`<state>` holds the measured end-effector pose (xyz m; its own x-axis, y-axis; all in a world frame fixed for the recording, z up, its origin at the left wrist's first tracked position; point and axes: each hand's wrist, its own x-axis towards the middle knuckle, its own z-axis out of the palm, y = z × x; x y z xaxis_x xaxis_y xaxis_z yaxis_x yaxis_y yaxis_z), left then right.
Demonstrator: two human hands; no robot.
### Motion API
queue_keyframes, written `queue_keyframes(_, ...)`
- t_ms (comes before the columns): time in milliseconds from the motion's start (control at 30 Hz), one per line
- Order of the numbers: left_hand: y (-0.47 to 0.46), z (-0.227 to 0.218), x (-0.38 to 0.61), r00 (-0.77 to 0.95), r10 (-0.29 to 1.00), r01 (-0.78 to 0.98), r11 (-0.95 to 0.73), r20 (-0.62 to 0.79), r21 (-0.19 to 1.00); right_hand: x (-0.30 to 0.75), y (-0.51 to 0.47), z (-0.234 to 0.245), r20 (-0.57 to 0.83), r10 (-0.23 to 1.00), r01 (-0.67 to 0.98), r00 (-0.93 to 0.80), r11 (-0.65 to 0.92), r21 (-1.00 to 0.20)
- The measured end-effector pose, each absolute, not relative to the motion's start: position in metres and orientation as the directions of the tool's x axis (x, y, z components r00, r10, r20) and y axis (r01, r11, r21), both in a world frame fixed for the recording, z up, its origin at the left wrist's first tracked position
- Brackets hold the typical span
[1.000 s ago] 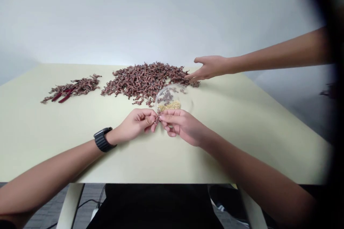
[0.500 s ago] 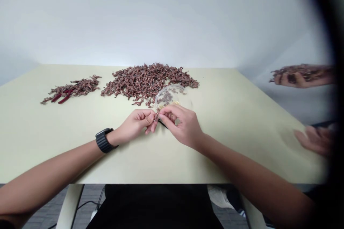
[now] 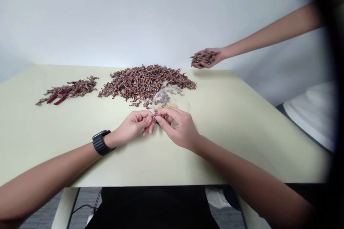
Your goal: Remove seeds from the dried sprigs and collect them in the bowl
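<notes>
Both of my hands meet over the near part of the table, fingertips almost touching. A small reddish-brown piece [image 3: 154,118], too small to make out clearly, is pinched between them. My left hand [image 3: 136,123] is closed on one side of it, thumb against the fingers. From the other side my right hand [image 3: 179,126] grips it between thumb and forefinger. Just behind my right hand stands a round clear plastic container [image 3: 172,88], partly hidden by it. Small gold-coloured bits [image 3: 168,105] show inside.
A large heap of reddish-brown pieces [image 3: 145,82] lies behind the container. To the left, a smaller pile [image 3: 82,86] partly covers two dark red tool handles [image 3: 62,98]. Another person's hand [image 3: 215,57] holds a clump of similar pieces [image 3: 202,57] above the table's back right.
The other person's hand with the clump has swung from the far right to behind the heap's right end. Their second hand is out of sight. My hands keep the same pinch.
</notes>
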<state>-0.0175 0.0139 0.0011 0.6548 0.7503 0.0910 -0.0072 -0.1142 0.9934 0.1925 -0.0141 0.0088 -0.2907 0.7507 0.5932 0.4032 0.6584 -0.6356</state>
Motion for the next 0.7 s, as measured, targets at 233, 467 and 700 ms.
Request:
queue_keyframes(233,0.024,-0.002,-0.022,0.225,0.930,-0.042,-0.290,0.292,0.956,0.212,0.006,0.017,0.651,0.756,0.563,-0.067,0.567,-0.601)
queue_keyframes(467,0.064,-0.019,-0.038,0.117,0.945,0.126,-0.319,0.306,0.939,0.232,0.032,-0.009,0.517,0.785,0.734,-0.342,0.567,-0.375)
queue_keyframes(700,0.077,-0.038,-0.042,0.175,0.965,0.201,-0.229,0.195,0.952,0.221,0.035,-0.008,0.527,0.759,0.680,-0.383,0.618,-0.395)
